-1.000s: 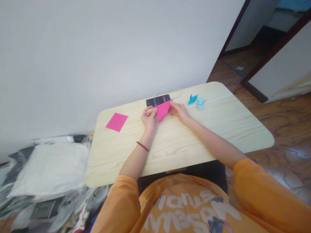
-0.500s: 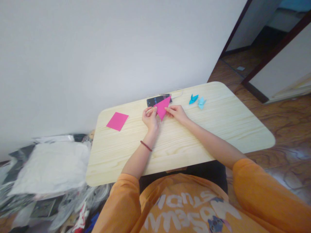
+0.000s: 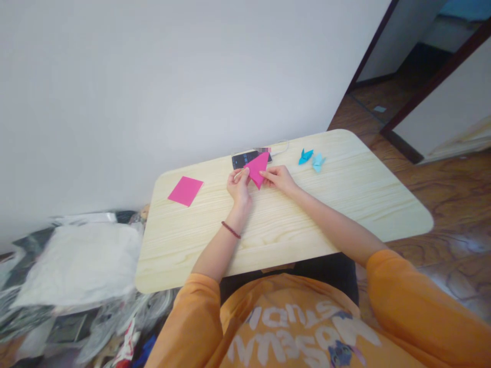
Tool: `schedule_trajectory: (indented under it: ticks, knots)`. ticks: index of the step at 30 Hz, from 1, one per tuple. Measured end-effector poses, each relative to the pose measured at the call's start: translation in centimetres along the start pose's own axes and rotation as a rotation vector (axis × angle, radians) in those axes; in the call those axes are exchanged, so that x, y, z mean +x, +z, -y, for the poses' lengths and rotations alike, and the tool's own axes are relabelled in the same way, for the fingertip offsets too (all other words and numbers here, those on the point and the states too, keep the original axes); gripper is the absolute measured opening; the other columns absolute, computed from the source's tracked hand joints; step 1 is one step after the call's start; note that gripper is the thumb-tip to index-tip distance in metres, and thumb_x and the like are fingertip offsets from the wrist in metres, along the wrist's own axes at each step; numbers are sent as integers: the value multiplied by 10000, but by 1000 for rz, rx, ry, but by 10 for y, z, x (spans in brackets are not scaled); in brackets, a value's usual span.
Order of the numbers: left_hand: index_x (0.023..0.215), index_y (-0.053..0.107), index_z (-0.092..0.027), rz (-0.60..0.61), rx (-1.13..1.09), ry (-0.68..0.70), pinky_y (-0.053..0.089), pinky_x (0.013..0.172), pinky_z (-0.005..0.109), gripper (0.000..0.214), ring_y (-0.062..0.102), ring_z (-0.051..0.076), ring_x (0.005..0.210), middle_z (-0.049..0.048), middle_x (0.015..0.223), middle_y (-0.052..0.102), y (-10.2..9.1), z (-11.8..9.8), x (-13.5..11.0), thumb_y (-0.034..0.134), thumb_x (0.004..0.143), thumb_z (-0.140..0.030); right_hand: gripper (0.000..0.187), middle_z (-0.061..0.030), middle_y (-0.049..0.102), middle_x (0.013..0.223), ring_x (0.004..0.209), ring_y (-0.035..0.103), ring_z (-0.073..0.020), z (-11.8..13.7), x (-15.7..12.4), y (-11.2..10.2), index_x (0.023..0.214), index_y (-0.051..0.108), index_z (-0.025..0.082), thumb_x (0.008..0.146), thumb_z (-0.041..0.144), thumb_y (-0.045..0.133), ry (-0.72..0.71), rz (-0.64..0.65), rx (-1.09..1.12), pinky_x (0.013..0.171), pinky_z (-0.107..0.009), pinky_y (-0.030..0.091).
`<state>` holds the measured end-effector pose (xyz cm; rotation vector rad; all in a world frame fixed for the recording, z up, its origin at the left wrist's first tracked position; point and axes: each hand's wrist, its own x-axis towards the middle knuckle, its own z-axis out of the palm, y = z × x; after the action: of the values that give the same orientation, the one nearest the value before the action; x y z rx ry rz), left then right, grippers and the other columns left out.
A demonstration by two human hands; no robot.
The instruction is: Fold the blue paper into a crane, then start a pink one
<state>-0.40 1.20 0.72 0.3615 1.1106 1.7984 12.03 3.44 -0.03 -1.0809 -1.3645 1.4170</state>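
A folded sheet of pink origami paper [image 3: 257, 168], roughly triangular, is held up over the table between both hands. My left hand [image 3: 239, 186] pinches its left edge between thumb and fingers. On the other side, my right hand [image 3: 280, 179] grips the right edge with thumb and forefinger. Behind the folded paper lies a dark phone [image 3: 240, 161], partly covered by it. To the left, a pink square stack of paper [image 3: 185, 191] rests flat on the table. Two folded paper cranes, one darker blue [image 3: 305, 156] and one light blue [image 3: 318, 162], sit at the right.
The pale wooden table [image 3: 345, 204] has rounded corners and stands against a white wall [image 3: 172, 76]. A white cable [image 3: 284, 148] runs from the phone. Left of the table is a white plastic bag [image 3: 80, 266] among clutter. A doorway opens at the upper right.
The folded pink paper has turned slightly, and its lower tip has shifted right and up. My left hand has moved a little to the right. My right hand has barely moved.
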Motion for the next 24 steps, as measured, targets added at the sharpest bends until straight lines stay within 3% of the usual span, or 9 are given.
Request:
schedule_trajectory:
  ticks: [5, 9, 18, 24]
  knots:
    - [777, 528, -177, -1, -40, -1, 510, 742, 242, 366, 629, 84, 652, -65, 618, 593, 2, -1, -1, 840, 586, -175, 423, 11, 549, 485, 427, 398, -73, 3, -3, 4, 645, 657, 147, 667, 563, 727, -47, 63, -4, 435, -236, 272]
    - [769, 526, -183, -6, -54, 8, 515, 762, 256, 355, 647, 100, 691, -61, 623, 600, 2, -1, -2, 833, 592, -166, 458, 7, 537, 475, 433, 394, -74, -1, -1, 3, 601, 631, 156, 673, 604, 699, -22, 84, 10, 436, -231, 262]
    - [797, 488, -198, 3, 38, 9, 522, 714, 247, 469, 636, 90, 654, -51, 667, 638, 1, 1, -2, 872, 531, -240, 530, 33, 416, 415, 436, 345, -78, -2, 3, -5, 472, 498, 191, 674, 651, 666, -47, -103, -52, 441, -239, 230]
    - [714, 399, -203, -42, -24, 49, 509, 694, 216, 479, 609, 64, 628, -80, 623, 575, 1, 1, -1, 847, 545, -201, 424, 34, 494, 518, 479, 372, -76, -1, 2, 0, 593, 559, 185, 643, 581, 704, -39, 39, 9, 457, -231, 227]
